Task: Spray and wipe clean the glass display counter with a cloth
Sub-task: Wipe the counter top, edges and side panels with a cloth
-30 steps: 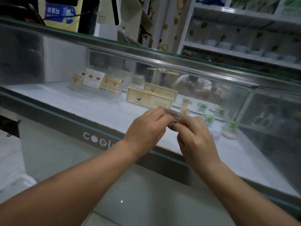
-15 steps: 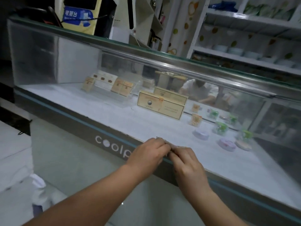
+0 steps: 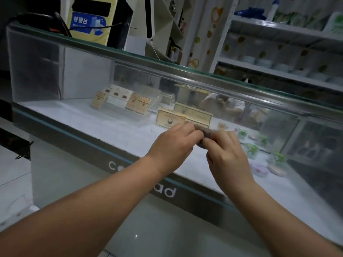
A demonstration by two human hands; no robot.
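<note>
Just in front of the hazy glass display counter [image 3: 83,71], the left hand [image 3: 172,145] and right hand [image 3: 229,156] pinched a small bunched grey-brown cloth [image 3: 205,129] between them, fingers [image 3: 193,133] curled tight on it. Kept so wadded, it would likely smear the film or slip free. Inside the counter lay beige cartons [image 3: 182,117] and green-lidded jars [image 3: 250,148], behind glass. On top of it stood a yellow sign [image 3: 89,21], which could block wiping there.

Both hands' fingers [image 3: 187,133] on a cloth [image 3: 205,131] before the glass display counter [image 3: 83,75]
</note>
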